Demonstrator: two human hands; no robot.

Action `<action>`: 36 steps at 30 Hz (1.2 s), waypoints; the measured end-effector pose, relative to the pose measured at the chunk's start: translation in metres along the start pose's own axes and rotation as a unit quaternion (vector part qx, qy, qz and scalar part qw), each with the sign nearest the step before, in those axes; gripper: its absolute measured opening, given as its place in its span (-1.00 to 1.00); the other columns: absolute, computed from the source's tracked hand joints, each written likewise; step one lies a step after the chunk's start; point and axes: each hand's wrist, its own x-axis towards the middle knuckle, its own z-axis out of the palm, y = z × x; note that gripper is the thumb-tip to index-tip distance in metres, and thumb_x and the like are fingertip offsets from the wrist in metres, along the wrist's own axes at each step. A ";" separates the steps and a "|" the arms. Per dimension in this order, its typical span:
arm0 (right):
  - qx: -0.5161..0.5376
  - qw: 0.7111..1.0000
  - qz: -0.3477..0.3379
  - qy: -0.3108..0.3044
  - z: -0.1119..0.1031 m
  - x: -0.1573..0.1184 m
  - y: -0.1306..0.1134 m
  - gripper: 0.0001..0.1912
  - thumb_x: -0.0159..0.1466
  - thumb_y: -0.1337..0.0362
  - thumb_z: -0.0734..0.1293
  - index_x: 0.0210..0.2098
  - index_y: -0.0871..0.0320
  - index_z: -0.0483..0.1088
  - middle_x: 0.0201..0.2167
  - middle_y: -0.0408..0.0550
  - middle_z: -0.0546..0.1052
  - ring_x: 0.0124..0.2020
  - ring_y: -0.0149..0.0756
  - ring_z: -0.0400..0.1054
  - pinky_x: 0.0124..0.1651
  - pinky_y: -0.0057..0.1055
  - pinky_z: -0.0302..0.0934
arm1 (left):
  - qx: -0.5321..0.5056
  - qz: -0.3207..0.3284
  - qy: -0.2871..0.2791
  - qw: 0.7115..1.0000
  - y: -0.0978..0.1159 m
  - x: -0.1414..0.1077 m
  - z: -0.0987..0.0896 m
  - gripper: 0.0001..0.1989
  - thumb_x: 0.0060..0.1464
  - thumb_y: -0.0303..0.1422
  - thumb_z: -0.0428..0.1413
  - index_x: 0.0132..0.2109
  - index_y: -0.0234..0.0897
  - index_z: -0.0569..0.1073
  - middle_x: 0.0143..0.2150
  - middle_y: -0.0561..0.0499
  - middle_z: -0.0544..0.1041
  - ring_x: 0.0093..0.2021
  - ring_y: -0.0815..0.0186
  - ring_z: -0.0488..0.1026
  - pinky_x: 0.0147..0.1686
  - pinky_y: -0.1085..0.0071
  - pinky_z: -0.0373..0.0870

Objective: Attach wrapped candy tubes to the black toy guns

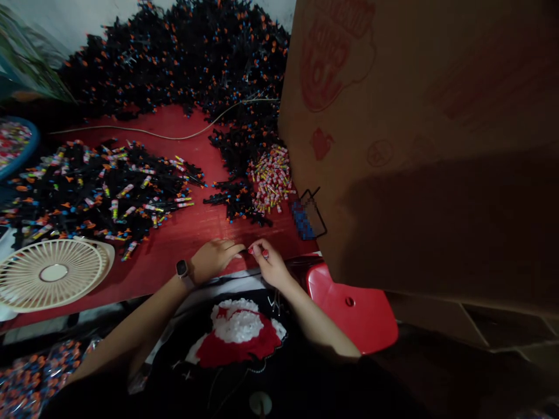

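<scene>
My left hand (215,259), with a watch on its wrist, is closed at the front edge of the red table (174,119). A dark tip, seemingly of a black plastic toy, sticks out past its fingers; the rest is hidden. Close beside it, my right hand (271,266) pinches a small red tube (264,254), mostly covered by the fingers. Beyond my hands lies a small heap of black plastic toys (238,198) with orange and blue tips. Against it is a pile of small pink-and-yellow tubes (273,177). To the left are black toys with tubes attached (126,189).
A big cardboard box (393,128) stands at the right, above a red stool (349,314). A pale fan (55,272) sits at the left. A large mound of black toys (187,52) fills the back. A cord (174,138) crosses the table near a blue basin (32,142).
</scene>
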 end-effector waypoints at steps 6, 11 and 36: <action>-0.010 0.999 -0.018 -0.033 -0.003 -0.003 -0.012 -0.57 0.59 -0.10 0.22 -0.15 0.08 0.48 -0.20 -0.03 0.66 -0.16 -0.21 0.55 -0.03 -0.33 0.39 | 0.033 0.004 0.064 0.997 0.011 -0.007 -0.005 -0.82 0.45 -0.43 0.10 0.02 -0.31 0.60 -0.18 -0.14 0.72 -0.24 0.16 0.64 -0.15 0.27 0.49; 0.005 0.999 -0.016 -0.052 -0.001 -0.003 -0.016 -0.53 0.60 -0.11 0.21 0.01 0.10 0.58 -0.07 0.03 0.71 -0.06 -0.18 0.59 0.06 -0.30 0.42 | 0.084 0.015 0.072 0.994 0.016 -0.010 -0.008 -0.77 0.44 -0.51 0.01 -0.10 -0.31 0.58 -0.29 -0.12 0.65 -0.29 0.13 0.58 -0.17 0.21 0.46; -0.047 0.998 0.025 -0.030 0.016 0.005 0.010 -0.51 0.55 -0.08 0.21 -0.21 0.09 0.61 -0.26 0.04 0.69 -0.20 -0.12 0.55 -0.05 -0.24 0.44 | 0.042 -0.056 -0.015 0.997 0.026 -0.006 -0.003 -0.74 0.29 -0.53 0.03 -0.11 -0.28 0.63 -0.25 -0.21 0.63 -0.20 0.03 0.56 -0.06 0.09 0.51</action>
